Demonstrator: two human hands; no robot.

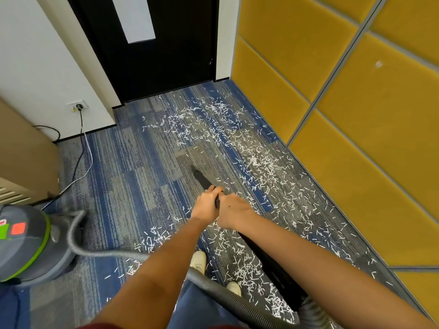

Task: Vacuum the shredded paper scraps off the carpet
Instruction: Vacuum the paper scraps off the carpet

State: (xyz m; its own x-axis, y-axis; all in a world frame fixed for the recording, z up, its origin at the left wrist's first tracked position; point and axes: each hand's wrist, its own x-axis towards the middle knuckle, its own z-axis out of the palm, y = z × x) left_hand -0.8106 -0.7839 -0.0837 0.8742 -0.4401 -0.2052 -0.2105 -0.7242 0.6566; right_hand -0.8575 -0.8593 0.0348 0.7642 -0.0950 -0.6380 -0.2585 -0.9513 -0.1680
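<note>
White shredded paper scraps (pixel 256 162) lie scattered over the blue and grey carpet (pixel 133 176), from the door down along the yellow wall to my feet. A black vacuum wand (pixel 203 180) slants forward, its nozzle tip touching the carpet at the centre. My left hand (pixel 206 204) grips the wand from the left. My right hand (pixel 234 211) grips it just behind, from the right. A grey ribbed hose (pixel 213 290) curves from the wand's rear end to the grey canister vacuum (pixel 26 243) with a green band at the lower left.
A black door (pixel 166 51) closes the far end. Yellow padded wall panels (pixel 356 127) run along the right. A beige cabinet (pixel 23 157) stands at the left. Power cords (pixel 82 148) trail from a wall socket (pixel 78 106) across the carpet. My white shoes (pixel 198 261) show below.
</note>
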